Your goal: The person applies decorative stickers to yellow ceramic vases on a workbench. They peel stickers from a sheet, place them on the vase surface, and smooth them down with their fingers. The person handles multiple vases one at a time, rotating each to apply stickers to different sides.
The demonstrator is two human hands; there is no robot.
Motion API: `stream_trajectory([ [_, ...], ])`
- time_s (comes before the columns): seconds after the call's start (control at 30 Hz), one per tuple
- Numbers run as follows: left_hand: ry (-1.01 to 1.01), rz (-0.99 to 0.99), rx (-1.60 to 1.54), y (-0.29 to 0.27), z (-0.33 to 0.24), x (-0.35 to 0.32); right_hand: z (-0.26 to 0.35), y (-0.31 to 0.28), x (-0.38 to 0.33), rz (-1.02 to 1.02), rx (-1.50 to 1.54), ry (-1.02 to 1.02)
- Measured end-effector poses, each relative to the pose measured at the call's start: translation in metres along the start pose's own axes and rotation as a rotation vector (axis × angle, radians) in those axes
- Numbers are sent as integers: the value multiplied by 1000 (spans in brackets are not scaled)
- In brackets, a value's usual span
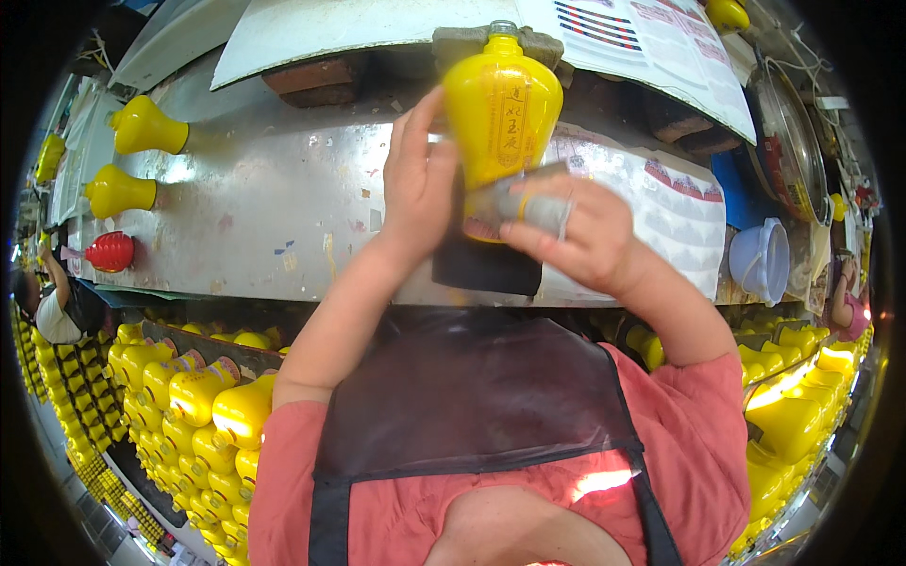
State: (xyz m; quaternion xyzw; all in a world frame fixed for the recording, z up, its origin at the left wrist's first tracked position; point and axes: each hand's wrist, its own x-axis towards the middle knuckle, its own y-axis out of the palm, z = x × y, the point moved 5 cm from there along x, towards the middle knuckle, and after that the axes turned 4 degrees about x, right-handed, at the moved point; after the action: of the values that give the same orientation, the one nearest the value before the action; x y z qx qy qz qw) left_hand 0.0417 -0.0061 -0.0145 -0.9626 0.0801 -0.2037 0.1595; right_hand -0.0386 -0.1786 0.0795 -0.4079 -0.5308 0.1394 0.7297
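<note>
A glossy yellow bottle [501, 110] with dark printed characters and a clear glass neck lies in front of me, neck away from me, its neck end on a folded grey-brown cloth [545, 43]. Under its base is a black pad [486, 271]. My left hand [419, 184] grips the bottle's left side, fingertips partly hidden by it. Across the lower front, my right hand [578, 229] is closed on a blurred grey flat piece [528, 209], perhaps a scraper, pressed to the surface. A reddish pattern shows near the base.
Sheets of printed decals [651, 231] lie right of the bottle. Two yellow bottles [151, 124] and a red one [110, 252] lie on the metal table's left. A white bucket [758, 261] stands at right. Many yellow bottles [203, 391] are stacked below. Other people [58, 302] work at the sides.
</note>
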Motion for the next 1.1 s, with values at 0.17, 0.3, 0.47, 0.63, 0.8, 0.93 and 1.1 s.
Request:
stream_trajectory([
  [0.17,-14,6,33,13,-1,-17,4,-5,-30,-65,203,507],
  [0.3,-170,52,-206,14,2,-21,-41,11,-55,-192,535,1227],
  [0.47,-111,48,-103,15,1,-20,-55,44,-61,-149,452,1286],
  [0.63,-131,99,-274,16,6,-19,-55,54,-68,-166,652,1194],
  [0.8,-144,127,-548,14,2,-15,-57,49,-64,-195,721,1189],
  [0.93,-160,106,-411,21,3,-16,-53,54,-65,-7,710,1291],
  [1.1,-148,113,-434,20,11,-16,-55,53,-68,-96,843,1211],
])
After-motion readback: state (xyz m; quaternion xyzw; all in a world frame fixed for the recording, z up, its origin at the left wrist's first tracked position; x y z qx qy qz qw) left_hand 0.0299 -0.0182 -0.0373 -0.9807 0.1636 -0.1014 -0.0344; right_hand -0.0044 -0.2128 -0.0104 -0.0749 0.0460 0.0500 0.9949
